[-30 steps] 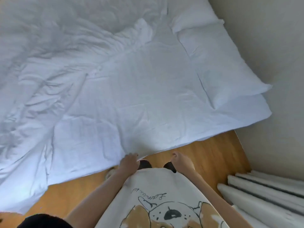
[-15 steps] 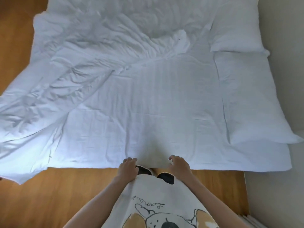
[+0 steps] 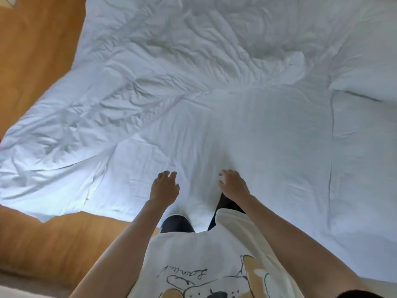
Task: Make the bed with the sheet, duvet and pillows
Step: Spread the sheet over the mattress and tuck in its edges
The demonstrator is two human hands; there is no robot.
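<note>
A white sheet [image 3: 247, 134] lies flat over the near half of the bed. A crumpled white duvet [image 3: 133, 82] is heaped across the far and left side, its edge hanging down toward the floor at the left. Two white pillows sit at the right: one [image 3: 365, 61] further back, one [image 3: 363, 160] nearer. My left hand [image 3: 164, 188] and my right hand [image 3: 233, 183] hover over the sheet near the bed's front edge, fingers spread and curled, holding nothing.
Wooden floor [image 3: 36, 50] shows at the left and lower left beside the bed. My white printed shirt [image 3: 210, 265] and dark trousers fill the lower middle, close against the bed's edge.
Both hands have lifted from the sheet's front edge and moved forward over the bed. The view has swung left and closer, so the wall at the right is gone.
</note>
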